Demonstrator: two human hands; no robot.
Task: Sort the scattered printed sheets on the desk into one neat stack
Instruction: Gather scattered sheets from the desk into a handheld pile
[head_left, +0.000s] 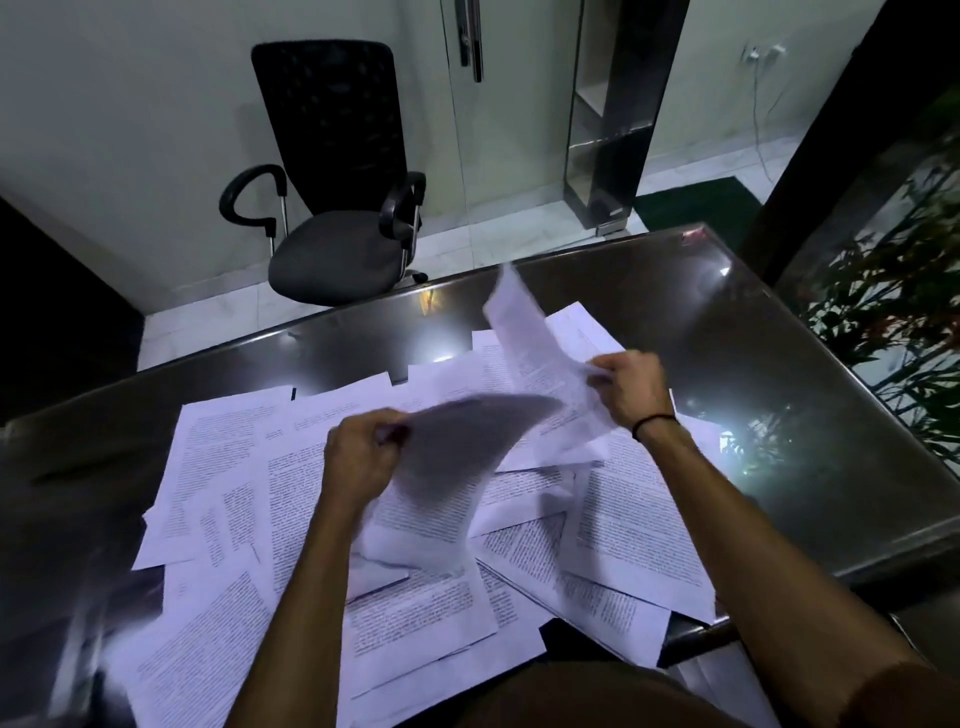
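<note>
Several printed sheets (249, 467) lie scattered and overlapping across the dark glass-topped desk (727, 332). My left hand (358, 457) grips the edge of one sheet (457, 457) that is lifted off the pile and blurred, its shaded underside towards me. Further right, my right hand (634, 389) pinches the near corner of another sheet (530, 338), which stands tilted up above the pile towards the far edge. A black band circles my right wrist. Some sheets hang over the desk's near edge.
A black office chair (337, 171) stands on the floor beyond the desk's far edge. A glass door with a metal handle (470, 36) is behind it. Leafy plants (893, 312) stand to the right of the desk.
</note>
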